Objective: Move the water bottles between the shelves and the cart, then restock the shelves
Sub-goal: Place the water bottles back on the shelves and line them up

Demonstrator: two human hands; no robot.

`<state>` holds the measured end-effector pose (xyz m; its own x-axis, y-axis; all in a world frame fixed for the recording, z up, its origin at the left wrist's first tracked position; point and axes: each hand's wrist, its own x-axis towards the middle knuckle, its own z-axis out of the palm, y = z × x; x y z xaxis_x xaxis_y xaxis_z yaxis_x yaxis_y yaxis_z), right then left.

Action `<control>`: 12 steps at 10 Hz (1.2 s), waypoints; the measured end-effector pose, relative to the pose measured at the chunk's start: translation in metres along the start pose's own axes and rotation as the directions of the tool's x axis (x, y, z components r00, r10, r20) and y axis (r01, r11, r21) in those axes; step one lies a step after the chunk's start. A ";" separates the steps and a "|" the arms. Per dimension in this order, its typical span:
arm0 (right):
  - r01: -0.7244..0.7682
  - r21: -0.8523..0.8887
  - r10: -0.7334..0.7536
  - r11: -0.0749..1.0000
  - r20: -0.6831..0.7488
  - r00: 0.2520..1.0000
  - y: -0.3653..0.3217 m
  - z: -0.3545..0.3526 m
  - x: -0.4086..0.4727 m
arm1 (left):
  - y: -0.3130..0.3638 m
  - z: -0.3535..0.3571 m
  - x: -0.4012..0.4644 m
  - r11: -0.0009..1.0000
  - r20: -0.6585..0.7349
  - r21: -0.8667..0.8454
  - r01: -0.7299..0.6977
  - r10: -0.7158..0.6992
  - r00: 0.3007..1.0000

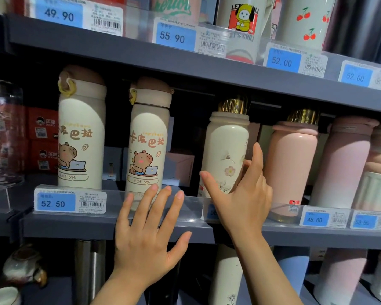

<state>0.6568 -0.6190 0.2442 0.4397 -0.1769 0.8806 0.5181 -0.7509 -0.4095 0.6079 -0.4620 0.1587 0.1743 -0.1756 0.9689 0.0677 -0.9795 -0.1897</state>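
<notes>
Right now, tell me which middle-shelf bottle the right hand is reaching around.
The cream flower-print bottle with the gold cap. The right hand spreads around its lower body. The two capybara bottles stand left of it; the plain pink bottle stands right.

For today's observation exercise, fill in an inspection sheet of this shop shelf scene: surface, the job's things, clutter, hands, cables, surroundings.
Surface: grey middle shelf with a clear front rail holding blue price tags.
Job's things: two capybara bottles, a cream floral bottle and a pink bottle, all upright on the middle shelf.
Clutter: red boxes and other small boxes behind the bottles.
Hands: left hand open, fingers spread before the shelf edge; right hand open, reaching around the cream floral bottle, not yet gripping.
Cables: nothing seen.
Surroundings: upper shelf with printed bottles; more bottles below; no cart in view.
</notes>
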 end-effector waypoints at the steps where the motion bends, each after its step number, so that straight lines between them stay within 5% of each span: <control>1: 0.036 0.030 -0.037 0.999 0.026 0.999 0.003 0.000 -0.002 | 0.001 0.000 0.000 1.000 -0.002 -0.009 0.001 -0.001 1.000; 12: 0.045 0.073 -0.045 0.996 0.000 0.999 0.002 -0.003 -0.003 | 0.000 0.001 0.000 1.000 -0.016 -0.014 0.000 0.000 1.000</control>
<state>0.6543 -0.6217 0.2410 0.4160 -0.1431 0.8980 0.5897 -0.7093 -0.3862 0.6086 -0.4617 0.1584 0.1589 -0.1767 0.9713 0.0543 -0.9808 -0.1873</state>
